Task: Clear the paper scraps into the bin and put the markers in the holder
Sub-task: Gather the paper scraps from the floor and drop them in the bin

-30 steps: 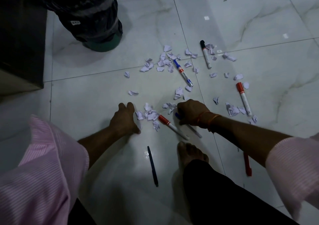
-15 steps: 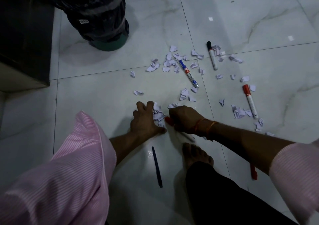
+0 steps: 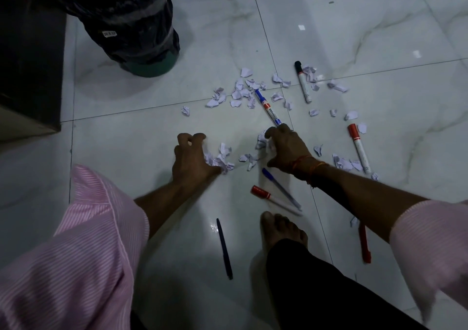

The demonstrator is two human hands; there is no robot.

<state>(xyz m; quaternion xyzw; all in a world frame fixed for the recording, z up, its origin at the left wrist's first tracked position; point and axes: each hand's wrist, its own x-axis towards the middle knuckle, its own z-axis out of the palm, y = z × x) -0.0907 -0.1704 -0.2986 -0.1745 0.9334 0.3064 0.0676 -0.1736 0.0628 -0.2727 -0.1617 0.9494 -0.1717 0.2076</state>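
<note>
Now left hand and right hand curl round paper scraps; blue marker lies diagonally, far-left to near-right.

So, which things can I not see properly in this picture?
Head view only.
1. Bin: its mouth is cut off by the top edge.
2. Marker holder: nowhere in the frame.
3. Left hand and right hand: their curled fingers hide whether they grip the paper scraps or only rake them.
4. Red pen: top end hidden by the right forearm.
5. Black marker: label print too small and dim.
</note>
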